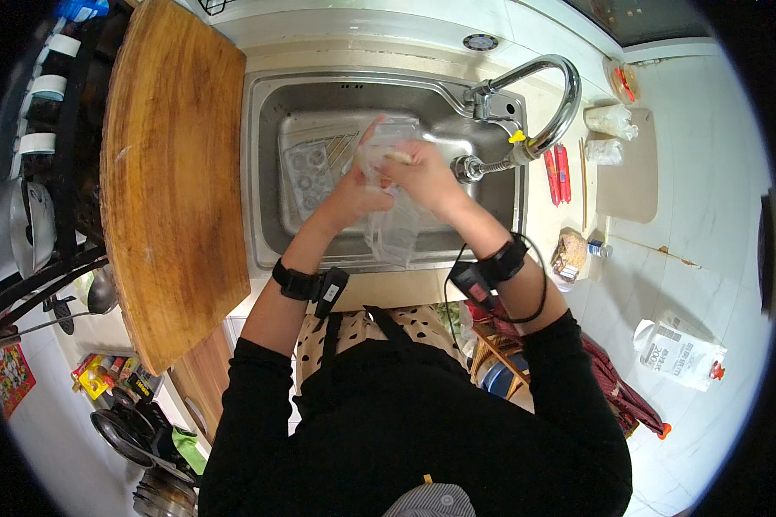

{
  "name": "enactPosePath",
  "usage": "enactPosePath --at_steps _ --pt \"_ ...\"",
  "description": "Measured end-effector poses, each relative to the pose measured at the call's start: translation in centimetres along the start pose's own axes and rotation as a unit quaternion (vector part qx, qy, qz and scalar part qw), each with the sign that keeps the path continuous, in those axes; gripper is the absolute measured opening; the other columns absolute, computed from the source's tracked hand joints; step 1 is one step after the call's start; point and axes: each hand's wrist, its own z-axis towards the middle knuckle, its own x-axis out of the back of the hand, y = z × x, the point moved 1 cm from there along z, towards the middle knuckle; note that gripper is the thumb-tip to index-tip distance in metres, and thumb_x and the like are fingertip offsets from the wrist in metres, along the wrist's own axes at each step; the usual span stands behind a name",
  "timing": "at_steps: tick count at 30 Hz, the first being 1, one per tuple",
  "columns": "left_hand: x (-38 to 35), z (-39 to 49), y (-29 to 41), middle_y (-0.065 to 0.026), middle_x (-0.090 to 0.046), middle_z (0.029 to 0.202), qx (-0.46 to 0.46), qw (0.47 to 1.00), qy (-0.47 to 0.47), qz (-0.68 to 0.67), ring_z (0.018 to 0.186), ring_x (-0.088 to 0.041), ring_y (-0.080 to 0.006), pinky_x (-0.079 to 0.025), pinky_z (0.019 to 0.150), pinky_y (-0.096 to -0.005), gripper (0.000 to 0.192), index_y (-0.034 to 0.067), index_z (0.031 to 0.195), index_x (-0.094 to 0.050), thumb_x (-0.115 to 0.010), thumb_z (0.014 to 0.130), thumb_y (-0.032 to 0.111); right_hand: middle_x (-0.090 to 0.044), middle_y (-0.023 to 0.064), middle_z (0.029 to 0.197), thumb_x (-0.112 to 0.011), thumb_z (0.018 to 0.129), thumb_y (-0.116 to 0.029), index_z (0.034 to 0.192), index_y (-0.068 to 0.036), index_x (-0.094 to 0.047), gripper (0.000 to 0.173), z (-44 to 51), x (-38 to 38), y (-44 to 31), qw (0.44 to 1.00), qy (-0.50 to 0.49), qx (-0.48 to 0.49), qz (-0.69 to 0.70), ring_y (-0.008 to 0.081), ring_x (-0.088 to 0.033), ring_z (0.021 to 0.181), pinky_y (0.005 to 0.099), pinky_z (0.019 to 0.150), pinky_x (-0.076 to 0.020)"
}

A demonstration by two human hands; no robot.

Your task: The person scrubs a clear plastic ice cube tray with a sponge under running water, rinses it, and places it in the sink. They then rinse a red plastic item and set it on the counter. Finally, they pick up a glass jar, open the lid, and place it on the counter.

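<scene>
Over the stainless steel sink [440, 213] I hold a clear plastic container [393, 242], which looks like an unfolded clamshell box. My left hand [360, 197] grips it from the left, with some fingers behind the plastic. On the other side, my right hand [423, 173] closes over its middle. A small pale thing [399, 157] shows at the right fingertips, too blurred to name. Below and to the left, in the basin, lies a clear plastic tray [307, 178] with round cups. Beside the tray is a wire rack [341, 147], partly hidden by my left hand.
A chrome faucet [572, 84] arches over the sink's right side, its spray head [469, 169] above the basin. A thick wooden board [174, 194] borders the sink on the left. Red packets [557, 174], chopsticks [584, 184] and a food bag [569, 255] lie on the right counter.
</scene>
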Motion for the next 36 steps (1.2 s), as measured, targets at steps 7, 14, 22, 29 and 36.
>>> enactPosePath --at_steps 7,14,22,29,36 --pt "0.1 0.4 -0.2 -0.0034 -0.052 0.124 0.114 0.988 0.023 -0.098 0.107 -0.055 -0.0166 -0.049 0.093 -0.0351 0.091 0.022 0.154 -0.02 -0.065 0.077 0.009 -0.069 0.006 0.097 -0.069 0.086 -0.002 0.096 -0.002 -0.066 0.011 -0.4 -0.7 -0.2 0.944 0.064 -0.083 0.312 0.0158 -0.066 0.086 0.0307 0.071 -0.0534" --pt "-1.2 0.0 -1.3 -0.0079 -0.053 0.124 0.095 0.974 0.024 -0.206 0.107 -0.058 -0.021 -0.052 0.091 -0.0405 0.077 0.018 0.147 -0.028 -0.064 0.08 0.01 -0.056 0.0102 0.085 -0.076 0.065 -0.012 0.084 -0.007 -0.062 0.024 1.3 1.3 -0.7 0.78 0.177 0.388 -0.458 0.0329 -0.053 0.082 0.0421 0.073 -0.0459" --pt "-0.2 0.5 -2.2 -0.0114 -0.056 0.124 0.079 0.982 0.07 -0.155 0.109 -0.06 -0.0253 -0.053 0.096 -0.0458 0.075 0.014 0.145 -0.031 -0.064 0.078 0.014 -0.055 0.0095 0.09 -0.068 0.07 -0.015 0.084 -0.007 -0.063 0.017 2.0 2.8 1.3 0.753 0.059 0.322 -0.571 0.0288 -0.057 0.091 0.0383 0.077 -0.0515" --pt "0.8 0.2 -1.7 -0.0099 -0.054 0.127 0.0 0.971 0.105 -0.216 0.108 -0.059 -0.0242 -0.052 0.09 -0.04 0.068 0.012 0.142 -0.036 -0.06 0.078 0.005 -0.059 0.0096 0.098 -0.064 0.075 -0.012 0.092 -0.007 -0.065 0.018 -1.2 1.6 3.6 0.765 -0.016 0.339 -0.548 0.0292 -0.059 0.1 0.0401 0.085 -0.0519" --pt "1.7 1.2 0.2 -0.0119 -0.057 0.128 -0.073 0.973 0.119 -0.182 0.109 -0.059 -0.0236 -0.051 0.093 -0.04 0.075 0.012 0.144 -0.036 -0.066 0.076 0.017 -0.062 0.0145 0.102 -0.065 0.078 -0.005 0.097 -0.002 -0.067 0.019 -3.0 0.3 5.2 0.91 -0.144 0.183 -0.342 0.0354 -0.061 0.097 0.0424 0.086 -0.051"
